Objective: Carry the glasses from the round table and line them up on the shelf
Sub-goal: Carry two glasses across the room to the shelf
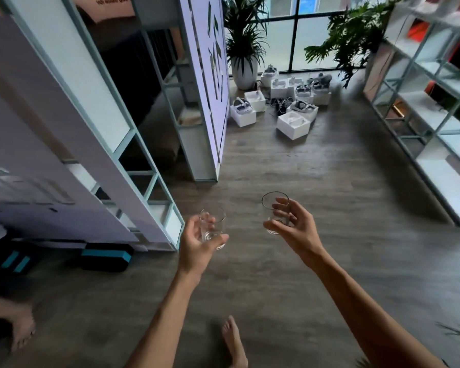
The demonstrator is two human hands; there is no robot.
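A barefoot person faces down a room with a grey wood floor (343, 208), both bare arms stretched forward and a clear glass in each hand. The left hand (197, 243) curls its fingers and thumb round the lower part of the left glass (219, 227), which is held roughly upright in the air above the floor. The right hand (296, 227) grips the right glass (270, 208) from the side, fingers wrapped across its wall and thumb near its base; this glass leans slightly. The two glasses are near each other but not touching, the right one a little higher in view. An open, white-framed shelf (422, 134) runs along the right side of the room, well apart from both hands. Ahead, white boxes (294, 124) lie clustered on the floor near a potted plant (245, 67) and a window (311, 41). One bare foot (234, 341) shows below the arms.
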